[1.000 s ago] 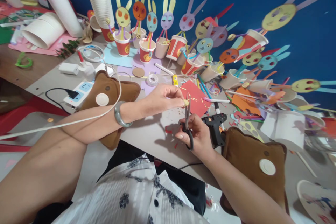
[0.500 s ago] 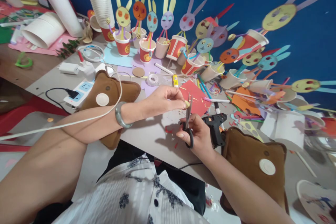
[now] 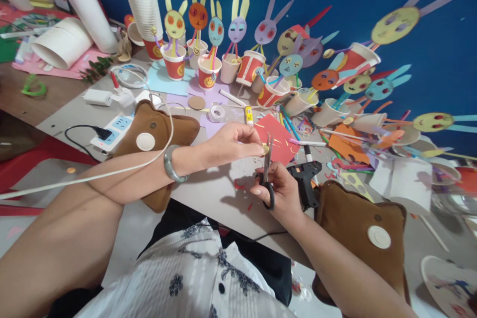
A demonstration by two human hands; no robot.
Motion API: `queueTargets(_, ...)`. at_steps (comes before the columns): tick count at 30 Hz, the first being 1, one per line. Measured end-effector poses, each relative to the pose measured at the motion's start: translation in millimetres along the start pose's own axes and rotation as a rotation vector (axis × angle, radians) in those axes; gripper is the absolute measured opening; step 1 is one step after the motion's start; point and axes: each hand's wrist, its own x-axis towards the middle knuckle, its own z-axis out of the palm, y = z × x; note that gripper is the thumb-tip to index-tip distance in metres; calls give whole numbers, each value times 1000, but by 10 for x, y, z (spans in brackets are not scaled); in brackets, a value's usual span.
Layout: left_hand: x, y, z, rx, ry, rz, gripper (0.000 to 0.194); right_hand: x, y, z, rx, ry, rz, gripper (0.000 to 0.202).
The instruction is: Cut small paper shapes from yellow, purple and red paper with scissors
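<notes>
Between thumb and fingers, my left hand [image 3: 244, 143] pinches a small yellow paper piece [image 3: 266, 149]. My right hand [image 3: 283, 189] has its fingers in the black handles of a pair of scissors [image 3: 268, 159], blades pointing up and away from me. The blades stand right beside the yellow piece; whether they touch it I cannot tell. Beyond them a red paper sheet [image 3: 279, 134] carries thin yellow offcuts. A black glue gun [image 3: 306, 181] lies just right of my right hand. Small red scraps are scattered on the table under my hands.
Rabbit-faced paper figures in cups [image 3: 174, 62] line the back along the blue wall. Two brown cushion-like pouches [image 3: 359, 228] flank my arms. A power strip [image 3: 114, 131] lies at left, and a white cable crosses my left forearm. A glue stick [image 3: 249, 115] and tape roll [image 3: 216, 113] lie ahead.
The yellow paper piece has turned slightly in my left fingers and now looks rounder. The scissor blades have shifted very slightly; both arms stay in place.
</notes>
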Motion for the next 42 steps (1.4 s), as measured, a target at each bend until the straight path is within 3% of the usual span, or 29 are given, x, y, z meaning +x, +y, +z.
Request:
queueTargets(32, 27, -41, -19, 25, 21, 121, 12, 1, 14, -27, -78, 13, -22, 57)
queueTargets(42, 25, -10, -25, 22, 30, 95, 10, 1, 12, -22, -58, 8, -15, 58)
